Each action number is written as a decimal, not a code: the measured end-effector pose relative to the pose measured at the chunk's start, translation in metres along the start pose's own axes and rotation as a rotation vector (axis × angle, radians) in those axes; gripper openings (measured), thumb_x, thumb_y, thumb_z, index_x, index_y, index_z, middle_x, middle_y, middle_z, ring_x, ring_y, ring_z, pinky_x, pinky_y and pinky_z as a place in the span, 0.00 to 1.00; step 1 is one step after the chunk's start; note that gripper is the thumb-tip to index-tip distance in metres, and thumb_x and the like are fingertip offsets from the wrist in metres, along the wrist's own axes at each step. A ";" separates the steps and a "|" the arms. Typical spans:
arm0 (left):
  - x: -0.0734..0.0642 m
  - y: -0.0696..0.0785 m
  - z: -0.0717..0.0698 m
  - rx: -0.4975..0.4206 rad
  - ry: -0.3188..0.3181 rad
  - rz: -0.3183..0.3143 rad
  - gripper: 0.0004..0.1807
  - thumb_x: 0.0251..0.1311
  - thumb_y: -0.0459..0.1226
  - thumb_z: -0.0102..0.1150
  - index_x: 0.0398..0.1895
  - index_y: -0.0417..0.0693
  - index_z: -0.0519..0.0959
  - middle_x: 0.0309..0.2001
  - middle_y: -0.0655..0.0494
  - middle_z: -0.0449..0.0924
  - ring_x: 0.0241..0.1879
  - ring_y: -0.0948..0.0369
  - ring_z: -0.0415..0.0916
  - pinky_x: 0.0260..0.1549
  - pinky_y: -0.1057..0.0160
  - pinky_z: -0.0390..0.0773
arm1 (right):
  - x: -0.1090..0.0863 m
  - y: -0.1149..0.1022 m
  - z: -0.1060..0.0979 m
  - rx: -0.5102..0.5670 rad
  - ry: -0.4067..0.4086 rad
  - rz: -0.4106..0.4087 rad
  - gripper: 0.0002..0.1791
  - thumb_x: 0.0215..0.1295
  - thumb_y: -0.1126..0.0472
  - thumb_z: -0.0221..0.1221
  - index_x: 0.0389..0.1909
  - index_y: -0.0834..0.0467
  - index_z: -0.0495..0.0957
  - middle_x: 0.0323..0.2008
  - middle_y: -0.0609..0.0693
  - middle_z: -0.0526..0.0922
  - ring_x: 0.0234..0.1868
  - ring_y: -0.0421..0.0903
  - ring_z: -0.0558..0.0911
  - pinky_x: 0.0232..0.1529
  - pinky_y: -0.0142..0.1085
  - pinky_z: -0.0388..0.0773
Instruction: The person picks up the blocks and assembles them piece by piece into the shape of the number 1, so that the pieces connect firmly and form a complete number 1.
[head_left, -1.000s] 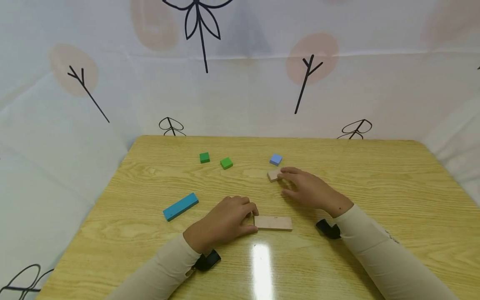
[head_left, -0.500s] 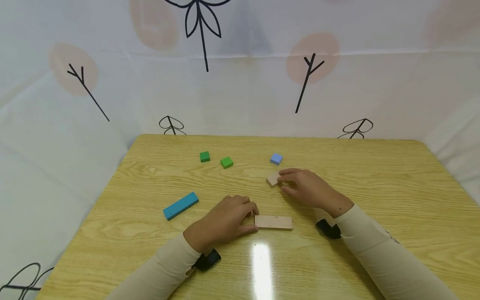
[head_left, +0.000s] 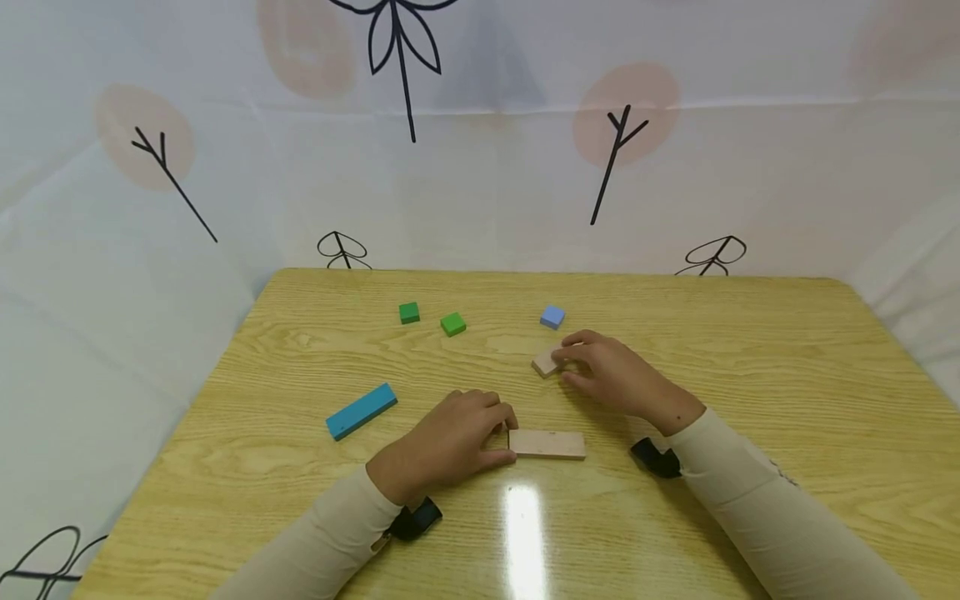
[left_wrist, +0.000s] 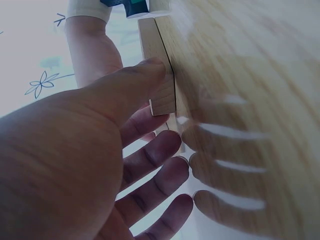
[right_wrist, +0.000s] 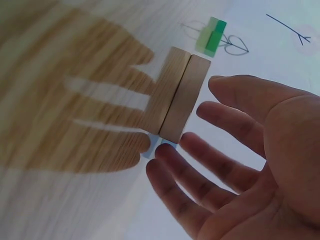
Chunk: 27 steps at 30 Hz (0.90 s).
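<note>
My left hand pinches the left end of a long plain wooden block that lies flat on the table. In the left wrist view the thumb presses one side of that block, the index finger is at its other side, and the remaining fingers are spread. Farther back, my right hand reaches to a small plain wooden block, partly hidden by the fingers. The right wrist view has its thumb and fingers loosely spread beside this block, not closed round it; exact contact is hard to tell.
A blue long block lies left of my left hand. Toward the back are a dark green block, a light green block and a small periwinkle block. A patterned white cloth hangs behind the table.
Under my right fingertips the small wooden block has turned and slid slightly toward me. My left hand and the long wooden block have stayed in place.
</note>
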<state>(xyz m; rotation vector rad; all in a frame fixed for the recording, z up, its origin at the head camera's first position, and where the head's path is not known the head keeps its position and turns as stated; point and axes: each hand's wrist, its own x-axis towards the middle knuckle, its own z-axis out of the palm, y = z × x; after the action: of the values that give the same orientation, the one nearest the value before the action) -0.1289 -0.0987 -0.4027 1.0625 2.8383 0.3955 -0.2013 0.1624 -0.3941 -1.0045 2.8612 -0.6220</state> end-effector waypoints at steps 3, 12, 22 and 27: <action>0.000 0.000 -0.001 0.000 -0.002 0.001 0.17 0.64 0.55 0.63 0.48 0.59 0.81 0.41 0.65 0.79 0.39 0.68 0.71 0.44 0.59 0.74 | 0.000 0.000 0.001 -0.003 0.001 0.000 0.19 0.68 0.62 0.63 0.58 0.63 0.81 0.59 0.66 0.76 0.50 0.58 0.83 0.44 0.46 0.83; 0.000 0.000 0.000 -0.004 0.001 -0.003 0.17 0.64 0.55 0.63 0.48 0.59 0.81 0.41 0.65 0.79 0.42 0.67 0.75 0.45 0.60 0.75 | 0.000 -0.001 0.001 -0.029 0.011 -0.015 0.18 0.67 0.62 0.64 0.57 0.61 0.82 0.59 0.64 0.77 0.52 0.58 0.82 0.47 0.48 0.82; 0.001 0.000 0.000 0.000 -0.002 -0.003 0.17 0.64 0.55 0.63 0.48 0.58 0.81 0.40 0.66 0.79 0.41 0.67 0.74 0.45 0.60 0.75 | 0.002 -0.003 0.001 0.007 0.022 -0.072 0.10 0.65 0.64 0.66 0.46 0.59 0.88 0.52 0.60 0.83 0.46 0.52 0.85 0.42 0.41 0.84; 0.001 0.000 0.000 0.003 0.000 -0.003 0.17 0.64 0.55 0.62 0.48 0.58 0.82 0.40 0.66 0.79 0.41 0.67 0.74 0.44 0.61 0.74 | 0.001 -0.003 0.001 0.020 0.039 -0.088 0.09 0.62 0.65 0.68 0.43 0.59 0.88 0.50 0.58 0.84 0.42 0.49 0.86 0.39 0.37 0.84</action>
<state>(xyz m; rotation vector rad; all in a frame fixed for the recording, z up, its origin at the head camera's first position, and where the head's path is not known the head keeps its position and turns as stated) -0.1297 -0.0983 -0.4030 1.0583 2.8408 0.3911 -0.2004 0.1589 -0.3942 -1.1331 2.8506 -0.6825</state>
